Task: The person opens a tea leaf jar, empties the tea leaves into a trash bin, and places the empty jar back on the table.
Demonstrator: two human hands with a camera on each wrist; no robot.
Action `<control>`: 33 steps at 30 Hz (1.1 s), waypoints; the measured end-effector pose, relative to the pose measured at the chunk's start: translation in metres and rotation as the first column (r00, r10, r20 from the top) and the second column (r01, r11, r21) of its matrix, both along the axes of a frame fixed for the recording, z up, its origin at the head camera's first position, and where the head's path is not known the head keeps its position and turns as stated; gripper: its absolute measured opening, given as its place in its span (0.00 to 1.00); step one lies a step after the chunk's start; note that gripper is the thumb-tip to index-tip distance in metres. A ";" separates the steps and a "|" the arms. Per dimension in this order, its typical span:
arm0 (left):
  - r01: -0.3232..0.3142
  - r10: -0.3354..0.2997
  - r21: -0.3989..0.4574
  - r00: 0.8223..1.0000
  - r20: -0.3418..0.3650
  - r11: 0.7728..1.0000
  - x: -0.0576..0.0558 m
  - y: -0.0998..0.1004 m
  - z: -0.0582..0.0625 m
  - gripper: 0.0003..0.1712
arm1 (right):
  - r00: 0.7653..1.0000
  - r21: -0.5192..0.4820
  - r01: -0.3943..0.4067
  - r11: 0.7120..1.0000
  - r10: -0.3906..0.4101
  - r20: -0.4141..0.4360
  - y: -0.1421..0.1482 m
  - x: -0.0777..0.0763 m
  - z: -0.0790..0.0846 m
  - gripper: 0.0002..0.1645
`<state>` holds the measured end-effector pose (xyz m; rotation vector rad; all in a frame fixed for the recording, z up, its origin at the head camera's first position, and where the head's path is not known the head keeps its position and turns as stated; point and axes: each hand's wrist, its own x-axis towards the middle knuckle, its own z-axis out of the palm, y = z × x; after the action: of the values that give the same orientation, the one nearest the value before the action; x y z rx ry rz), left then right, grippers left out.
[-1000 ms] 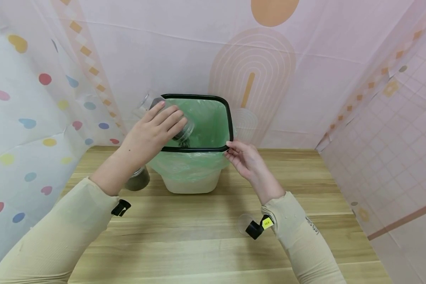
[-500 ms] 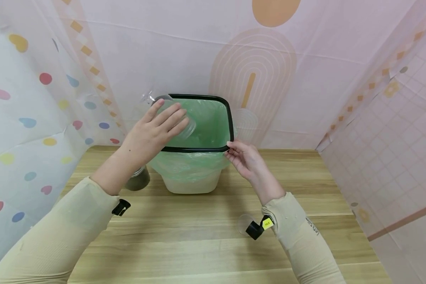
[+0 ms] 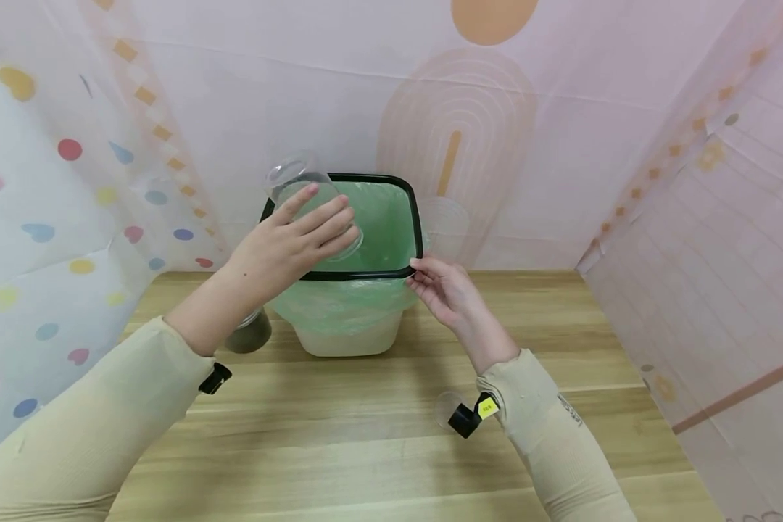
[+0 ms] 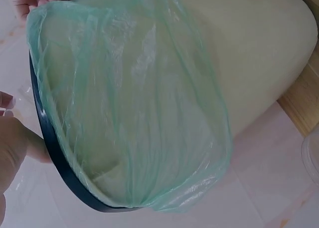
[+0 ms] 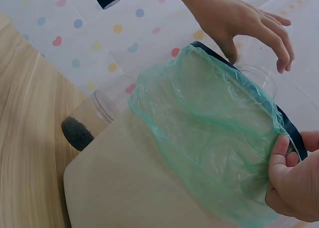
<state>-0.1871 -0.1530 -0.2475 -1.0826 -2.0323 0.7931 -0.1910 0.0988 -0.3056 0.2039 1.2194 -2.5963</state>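
Dark spill stopped! The clear jar [image 3: 301,178] tipped steeper, apparently emptied; left hand [image 3: 286,243] gripped it, right hand [image 3: 449,296] pinched the black rim [image 3: 362,275].

The liner [image 3: 339,304] is green, the rim [image 3: 359,275] black, the bin [image 3: 349,343] cream

from afar i see a wood-grain tabletop [image 3: 339,449] — bin [image 3: 349,342], part-filled jar [image 3: 251,335] just beside it, clear disc [image 3: 445,407] well apart.
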 end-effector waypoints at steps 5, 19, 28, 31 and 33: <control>-0.011 0.012 -0.006 1.000 0.021 1.000 0.000 -0.002 -0.002 0.44 | 1.000 0.001 0.004 1.000 -0.004 0.008 -0.001 0.001 0.001 0.13; 0.118 -0.117 0.176 0.993 -0.019 0.977 -0.005 -0.002 -0.004 0.38 | 1.000 0.009 -0.007 1.000 0.007 0.012 0.002 0.001 0.000 0.11; 0.148 -0.156 0.219 0.988 0.019 0.964 -0.001 -0.003 -0.003 0.39 | 1.000 0.017 -0.004 1.000 0.004 0.016 0.004 -0.001 0.001 0.09; 0.172 -0.184 0.246 0.983 0.024 0.954 -0.002 -0.004 -0.003 0.39 | 1.000 0.022 -0.008 1.000 0.008 0.015 0.004 -0.002 0.001 0.11; 0.191 -0.206 0.277 0.978 0.026 0.942 -0.002 -0.004 -0.003 0.38 | 1.000 0.024 -0.007 1.000 0.007 0.013 0.004 -0.002 0.001 0.10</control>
<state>-0.1894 -0.1567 -0.2508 -1.1348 -1.9682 0.3701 -0.1928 0.1030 -0.3048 0.2206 1.2452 -2.5712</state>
